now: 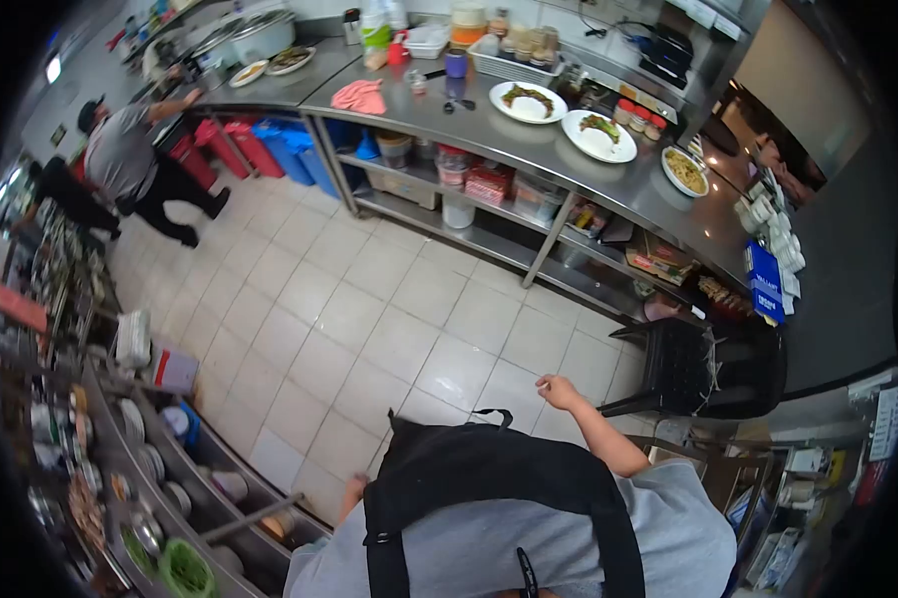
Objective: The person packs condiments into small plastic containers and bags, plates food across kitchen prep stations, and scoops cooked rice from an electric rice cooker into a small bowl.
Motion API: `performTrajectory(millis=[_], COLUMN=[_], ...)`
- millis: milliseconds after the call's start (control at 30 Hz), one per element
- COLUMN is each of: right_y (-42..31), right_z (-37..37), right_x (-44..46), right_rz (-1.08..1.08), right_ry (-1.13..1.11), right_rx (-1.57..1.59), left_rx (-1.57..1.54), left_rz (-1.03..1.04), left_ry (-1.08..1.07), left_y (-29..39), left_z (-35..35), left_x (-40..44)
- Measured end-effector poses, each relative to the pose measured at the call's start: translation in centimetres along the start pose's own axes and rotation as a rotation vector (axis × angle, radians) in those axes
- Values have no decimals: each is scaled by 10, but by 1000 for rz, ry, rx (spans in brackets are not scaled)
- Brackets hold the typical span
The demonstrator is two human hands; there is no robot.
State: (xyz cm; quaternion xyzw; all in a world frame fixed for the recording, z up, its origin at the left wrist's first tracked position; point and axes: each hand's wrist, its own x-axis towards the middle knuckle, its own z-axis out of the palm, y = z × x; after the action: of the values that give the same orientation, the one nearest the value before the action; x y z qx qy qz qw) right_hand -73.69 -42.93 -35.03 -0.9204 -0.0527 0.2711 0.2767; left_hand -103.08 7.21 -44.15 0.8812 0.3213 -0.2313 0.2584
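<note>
My right hand point(558, 392) hangs in the air over the tiled floor, to the left of a black chair point(668, 364). It holds nothing, and its fingers are loosely bent and a little apart. My left hand point(353, 489) is low beside the black apron point(489, 468). It is small and blurred, partly behind the apron, so its fingers cannot be made out. Neither hand touches a counter or dish. Ahead on the steel counter point(419, 120) stand two white plates of food, one plate point(529, 118) left of the other plate point(598, 152), and an oval dish of pasta point(685, 171).
A person in a grey shirt point(125, 140) stands at the far left, near red and blue bins point(285, 140); another person in dark clothes point(70, 194) is behind. Lower left, a steel station point(160, 429) holds plates and a green container point(185, 568). White tiled floor point(369, 309) lies between.
</note>
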Motion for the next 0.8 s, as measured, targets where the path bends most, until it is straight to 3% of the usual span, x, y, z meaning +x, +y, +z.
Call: performTrajectory(millis=[33, 100, 233, 367, 433, 467, 500, 533, 567, 633, 700, 767, 800], right_y=[3, 4, -8, -36, -52, -58, -69, -83, -84, -86, -86, -80, -79], right_z=[5, 13, 28, 10, -18, -34, -55, -80, -94, -119, -144, -170, -186], right_x=[5, 18, 66, 131, 164, 184, 199, 208, 215, 228, 233, 232, 229], right_rz=[24, 88, 67, 113, 22, -24, 81, 186, 211, 142, 160, 170, 200], right_ry=[14, -80, -172, -164, -88, -38, 14, 64, 87, 358, 365, 366, 395], right_rx=[22, 42, 2, -19, 67, 157, 275, 392, 409, 228, 326, 424, 621], left_rx=[-10, -55, -14, 8, 26, -476, -369, -548, -426, -361, -454, -736, -616], left_rz=[-67, -134, -84, 108, 400, 228, 239, 317, 358, 533, 736, 807, 792], left_ry=[-167, -280, -345, -278, -149, -154, -104, -149, -35, -17, -85, -151, -161], left_y=[-8, -5, 15, 57, 102, 137, 182, 212, 260, 347, 440, 544, 595], left_z=[-1, -15, -53, -125, -176, -198, -239, -253, -272, -301, -315, -313, -323], left_x=[-5, 6, 87, 216, 292, 336, 367, 428, 460, 520, 556, 527, 493])
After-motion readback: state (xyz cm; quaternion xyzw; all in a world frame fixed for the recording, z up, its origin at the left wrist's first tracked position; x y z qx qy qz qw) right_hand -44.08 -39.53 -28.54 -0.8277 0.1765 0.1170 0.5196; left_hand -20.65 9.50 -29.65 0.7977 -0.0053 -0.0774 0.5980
